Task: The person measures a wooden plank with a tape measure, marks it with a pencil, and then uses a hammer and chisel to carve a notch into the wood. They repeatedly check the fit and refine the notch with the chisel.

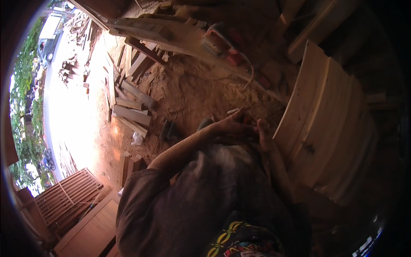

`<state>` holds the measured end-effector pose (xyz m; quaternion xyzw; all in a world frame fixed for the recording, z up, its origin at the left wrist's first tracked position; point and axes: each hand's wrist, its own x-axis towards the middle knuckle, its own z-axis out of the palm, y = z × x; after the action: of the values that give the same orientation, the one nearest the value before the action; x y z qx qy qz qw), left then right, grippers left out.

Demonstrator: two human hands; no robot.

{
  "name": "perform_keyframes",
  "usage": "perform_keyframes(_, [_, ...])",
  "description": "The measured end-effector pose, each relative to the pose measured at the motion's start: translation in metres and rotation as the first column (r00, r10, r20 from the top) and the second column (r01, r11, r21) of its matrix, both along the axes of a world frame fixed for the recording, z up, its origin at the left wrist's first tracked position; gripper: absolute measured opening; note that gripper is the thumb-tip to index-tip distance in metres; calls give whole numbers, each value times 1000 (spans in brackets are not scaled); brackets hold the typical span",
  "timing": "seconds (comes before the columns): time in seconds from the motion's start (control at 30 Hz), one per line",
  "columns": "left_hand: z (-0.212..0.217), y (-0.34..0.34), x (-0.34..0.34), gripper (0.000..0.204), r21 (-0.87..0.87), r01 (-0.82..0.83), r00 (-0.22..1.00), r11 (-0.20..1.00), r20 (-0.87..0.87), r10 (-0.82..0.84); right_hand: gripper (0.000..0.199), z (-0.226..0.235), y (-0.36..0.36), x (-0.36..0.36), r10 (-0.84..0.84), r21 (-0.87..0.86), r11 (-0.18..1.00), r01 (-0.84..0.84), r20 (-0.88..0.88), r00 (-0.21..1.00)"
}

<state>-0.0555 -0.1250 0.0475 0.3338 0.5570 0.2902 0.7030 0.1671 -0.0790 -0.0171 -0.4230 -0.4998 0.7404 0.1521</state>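
My left hand (238, 124) and my right hand (265, 133) meet in front of my waist, fingertips close together. The fingers of both look bent inward, in dim light. Between them shows a small reddish-orange bit (247, 121), too dark to name. A short pale stick-like piece (232, 111) shows just beyond my left fingers; whether they hold it is unclear. To the right of my right hand, wide wooden boards (319, 115) stand close by, their near edge beside my wrist.
A red and grey corded power tool (220, 40) lies on a sawdust-covered wooden surface (180, 43) ahead. Cut wood offcuts (130, 109) litter the floor to the left. A slatted wooden frame (68, 195) and a panel (87, 233) are at the lower left. A truck (49, 36) stands outside.
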Motion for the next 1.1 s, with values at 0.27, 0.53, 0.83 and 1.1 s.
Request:
perform_keyframes(0.27, [-15,-2,-28,62,536,291,937,793,-325,-124,59,91,16,-26,-66,173,985,8,330,942])
perform_keyframes(0.53, [-40,-59,-95,62,-41,-359,931,932,-93,354,65,98,104,100,-673,499,736,458,462,579])
perform_keyframes(0.83, [-220,-298,-132,25,-416,-871,440,262,-421,793,93,84,133,196,-428,341,895,288,840,334])
perform_keyframes(1.1, [-252,-317,-80,40,-295,-826,560,480,-529,638,77,71,146,195,-526,513,833,-206,850,-12])
